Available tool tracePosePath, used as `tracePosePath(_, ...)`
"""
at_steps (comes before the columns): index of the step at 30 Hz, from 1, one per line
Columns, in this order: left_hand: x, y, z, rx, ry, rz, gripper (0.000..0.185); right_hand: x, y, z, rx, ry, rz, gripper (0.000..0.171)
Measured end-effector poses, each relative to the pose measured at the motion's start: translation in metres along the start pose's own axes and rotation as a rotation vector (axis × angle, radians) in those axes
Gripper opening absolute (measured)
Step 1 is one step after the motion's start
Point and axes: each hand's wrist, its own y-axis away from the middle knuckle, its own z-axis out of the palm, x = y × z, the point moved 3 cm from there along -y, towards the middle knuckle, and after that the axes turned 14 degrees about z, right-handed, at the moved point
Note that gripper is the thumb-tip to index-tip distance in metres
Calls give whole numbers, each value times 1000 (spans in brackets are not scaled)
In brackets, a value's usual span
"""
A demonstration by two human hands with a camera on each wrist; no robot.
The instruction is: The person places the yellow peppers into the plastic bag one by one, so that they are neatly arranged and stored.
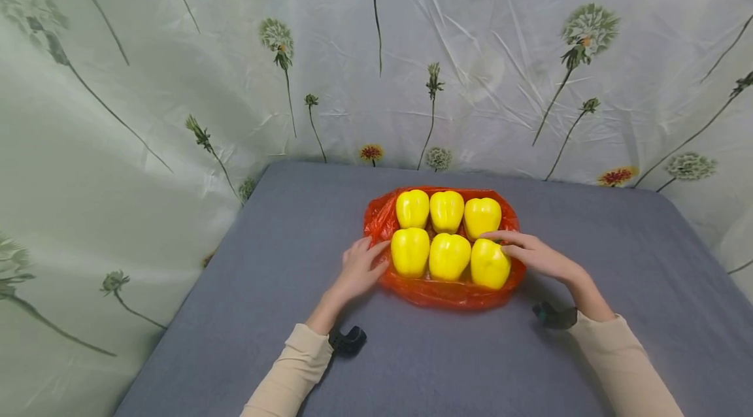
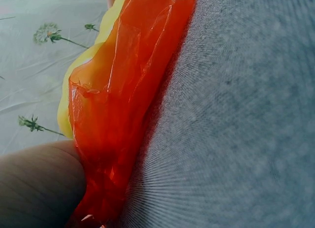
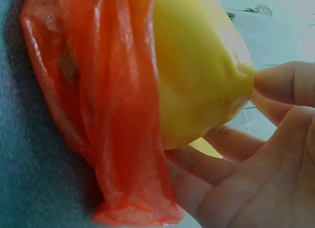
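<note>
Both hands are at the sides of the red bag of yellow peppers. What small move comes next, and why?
Probably curl the right hand round the front-right yellow bell pepper it already touches. Six peppers sit in two rows on the open red plastic bag on the grey cloth table; the left hand rests at the bag's left edge and can steady it.

grey table | on it: orange bag of peppers

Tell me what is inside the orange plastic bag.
The orange plastic bag holds six yellow peppers in two rows of three. Whether a tray or anything else lies under them cannot be seen; the peppers and the bag cover it.
</note>
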Motion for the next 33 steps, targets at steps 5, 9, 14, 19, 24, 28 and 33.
tracePosePath(5, 1, 0, 0, -2, -2, 6, 45, 2, -1, 6, 65, 28, -26, 39)
tracePosePath(9, 1, 0, 0, -3, 6, 5, 45, 5, 3, 10, 204, 81, -11, 41)
tracePosePath(14, 2, 0, -2, -1, 13, 1, 45, 5, 13, 13, 286, 70, 59, 48)
tracePosePath(19, 1, 2, -4, 3, 19, -11, 46, 2, 15, 19, 309, 72, 43, 48)
tracePosePath(24, 1, 2, -4, -9, 10, -22, 46, 2, 10, 25, 350, 63, 14, 46)
tracePosePath(28, 0, 1, -4, -31, 15, -27, 47, 2, 9, 26, 364, 60, 17, 46)
tracePosePath(33, -2, -2, -8, -54, 36, -26, 49, -1, 11, 22, 359, 55, 40, 47)
